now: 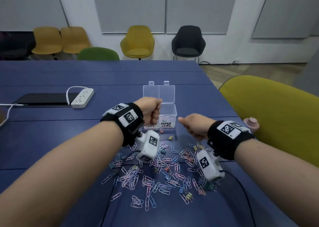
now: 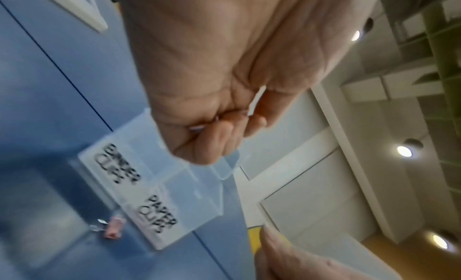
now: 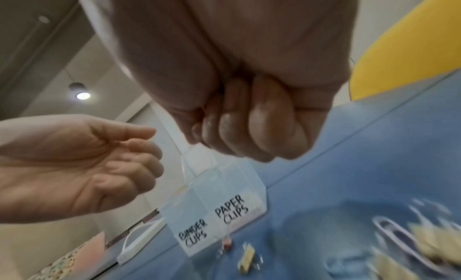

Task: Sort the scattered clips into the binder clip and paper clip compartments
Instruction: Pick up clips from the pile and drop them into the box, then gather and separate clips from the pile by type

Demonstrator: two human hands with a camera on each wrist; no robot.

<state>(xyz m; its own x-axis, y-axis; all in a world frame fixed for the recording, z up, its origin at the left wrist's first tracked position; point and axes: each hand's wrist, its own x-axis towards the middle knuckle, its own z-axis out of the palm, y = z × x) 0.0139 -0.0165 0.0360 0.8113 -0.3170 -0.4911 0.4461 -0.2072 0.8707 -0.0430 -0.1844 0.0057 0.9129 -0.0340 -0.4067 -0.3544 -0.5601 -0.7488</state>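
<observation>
a few paper clips are seen in the paper clip compartment of the clear box, mid-table toward the right edge; most clips lie scattered toward the near edge. the left hand, above the box, is pinched on something small and blurred. the right hand is clenched; any contents are hidden. the binder clip compartment is hard to make out.

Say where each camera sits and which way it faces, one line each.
Head: on the head, facing forward and down at table, clips, box; forearms, left hand, right hand show.
Left wrist: under the left wrist, looking along curled fingers to the box.
Right wrist: under the right wrist, past its fist to the box.
Shared: both wrist views show the box labels.
</observation>
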